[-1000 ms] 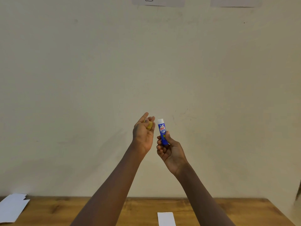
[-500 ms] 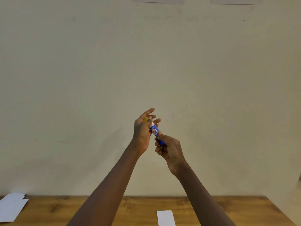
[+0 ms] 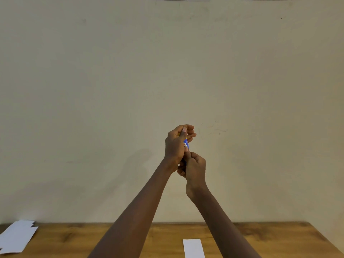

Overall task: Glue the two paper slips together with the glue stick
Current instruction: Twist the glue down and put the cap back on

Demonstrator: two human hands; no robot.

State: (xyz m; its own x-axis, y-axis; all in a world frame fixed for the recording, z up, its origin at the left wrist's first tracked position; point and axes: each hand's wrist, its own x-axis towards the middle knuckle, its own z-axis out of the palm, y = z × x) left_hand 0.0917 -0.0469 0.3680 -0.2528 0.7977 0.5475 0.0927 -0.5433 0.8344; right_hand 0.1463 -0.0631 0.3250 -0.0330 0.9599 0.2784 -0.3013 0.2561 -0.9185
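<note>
Both hands are raised in front of the wall, well above the table. My right hand (image 3: 195, 167) grips the lower end of the blue glue stick (image 3: 186, 143), which points upward. My left hand (image 3: 176, 146) closes over the stick's top, where a sliver of the yellow cap (image 3: 179, 134) shows between the fingers. Most of the stick is hidden by the two hands. A white paper slip (image 3: 193, 248) lies on the wooden table (image 3: 279, 239) at the bottom edge of the view, between my forearms.
More white paper pieces (image 3: 16, 236) with jagged edges lie at the table's far left. A plain beige wall (image 3: 167, 71) rises directly behind the table. Two paper sheets hang at the top of the wall.
The hands were apart, the left with the yellow cap, the right with the uncapped stick. They came together, and the left hand now covers the stick's top with the cap.
</note>
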